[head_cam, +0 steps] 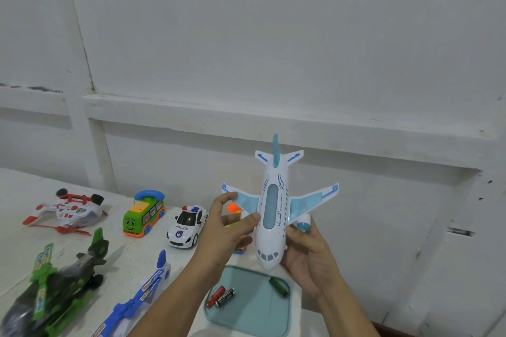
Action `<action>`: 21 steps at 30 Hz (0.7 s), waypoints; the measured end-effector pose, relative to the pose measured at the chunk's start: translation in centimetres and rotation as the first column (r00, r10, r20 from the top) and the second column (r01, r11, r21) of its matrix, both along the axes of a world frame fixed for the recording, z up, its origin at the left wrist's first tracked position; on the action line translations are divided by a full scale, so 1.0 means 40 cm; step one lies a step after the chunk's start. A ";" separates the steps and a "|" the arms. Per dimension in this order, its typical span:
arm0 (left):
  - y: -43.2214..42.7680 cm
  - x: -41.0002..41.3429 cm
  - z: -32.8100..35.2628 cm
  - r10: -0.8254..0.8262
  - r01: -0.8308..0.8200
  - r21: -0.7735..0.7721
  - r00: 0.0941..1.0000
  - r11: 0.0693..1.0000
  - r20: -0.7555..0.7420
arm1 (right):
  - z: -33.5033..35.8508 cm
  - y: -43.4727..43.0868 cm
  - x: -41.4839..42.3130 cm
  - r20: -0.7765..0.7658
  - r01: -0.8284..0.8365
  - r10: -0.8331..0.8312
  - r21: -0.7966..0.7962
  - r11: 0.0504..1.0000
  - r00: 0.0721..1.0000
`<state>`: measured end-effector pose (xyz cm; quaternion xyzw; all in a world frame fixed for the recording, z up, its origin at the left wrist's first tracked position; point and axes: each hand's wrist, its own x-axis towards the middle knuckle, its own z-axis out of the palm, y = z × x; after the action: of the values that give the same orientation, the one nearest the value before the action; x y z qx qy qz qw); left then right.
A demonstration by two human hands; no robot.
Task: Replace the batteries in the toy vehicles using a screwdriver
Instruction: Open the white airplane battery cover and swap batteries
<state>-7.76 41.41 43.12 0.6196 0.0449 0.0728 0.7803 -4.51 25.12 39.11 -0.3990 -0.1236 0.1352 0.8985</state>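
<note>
A white and light-blue toy airplane (273,210) is held up above the table, nose toward me, tail up. My right hand (306,257) grips its fuselage from the right, fingers curled under the body near the engine. My left hand (230,227) is at the plane's left side, thumb tip touching the fuselage and fingers spread by the left wing. Below lies a pale teal tray (262,317) with two batteries (221,297), one red and one black, and a dark green object (279,286). No screwdriver is plainly visible.
On the white table (128,260) stand a police car (187,226), a green bus with a blue phone handset (143,213), an overturned red-white vehicle (67,209), a green helicopter (54,290) and a blue-white toy (137,301). An orange toy (232,208) hides behind my left hand.
</note>
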 end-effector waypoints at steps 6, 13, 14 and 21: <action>0.037 0.006 0.037 0.007 -0.008 0.014 0.995 1.000 0.095 | 0.077 0.038 0.008 0.055 0.054 -0.046 -0.155 0.986 0.997; 0.192 0.003 0.075 0.007 0.000 -0.049 0.989 0.999 0.148 | 0.134 0.191 0.010 0.072 0.048 -0.036 -0.170 0.984 0.997; 0.222 0.003 0.078 0.010 -0.003 -0.048 0.988 0.999 0.152 | 0.138 0.218 0.009 0.068 0.041 -0.029 -0.179 0.983 0.997; 0.530 0.003 0.073 0.011 -0.010 -0.011 0.987 1.000 0.161 | 0.145 0.522 -0.001 0.020 0.042 -0.038 -0.242 0.969 0.999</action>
<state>-7.66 62.61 46.02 0.6076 -0.0147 0.1266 0.7840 -4.53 45.98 44.90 -0.5090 -0.1050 0.1280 0.8447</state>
